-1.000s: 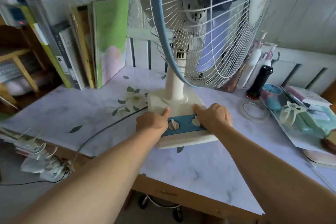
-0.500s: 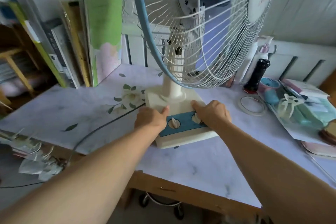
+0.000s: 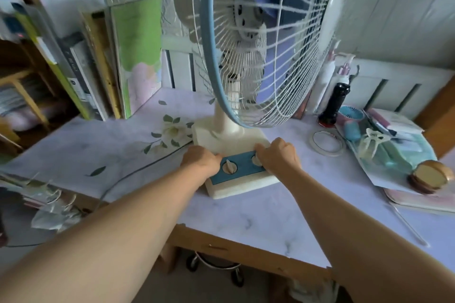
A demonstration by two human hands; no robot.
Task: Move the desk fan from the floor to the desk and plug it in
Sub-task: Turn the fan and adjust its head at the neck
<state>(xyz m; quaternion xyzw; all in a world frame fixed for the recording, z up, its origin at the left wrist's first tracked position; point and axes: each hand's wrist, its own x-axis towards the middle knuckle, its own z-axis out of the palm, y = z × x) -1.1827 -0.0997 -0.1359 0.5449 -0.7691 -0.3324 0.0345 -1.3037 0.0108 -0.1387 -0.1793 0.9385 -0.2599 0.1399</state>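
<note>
Desk fan (image 3: 246,61) stands on desk (image 3: 258,219); placing step nearly done. Left hand (image 3: 200,160) and right hand (image 3: 278,155) grip fan base sides. Next: release, follow cord (image 3: 128,177) left of base, plug in.

**Fan on the desk, both hands on its base**

My left hand (image 3: 200,158) and right hand (image 3: 279,155) grip the fan (image 3: 234,140) base on the desk (image 3: 246,216). Its cord (image 3: 138,171) trails toward 8 o'clock. Tape roll (image 3: 326,142) at 3 o'clock; books (image 3: 135,54) at 10.

Cream desk fan (image 3: 236,135) with blue-rimmed wire cage stands upright at frame centre on the marbled desk (image 3: 246,216), its dark cord (image 3: 138,172) trailing left
</note>
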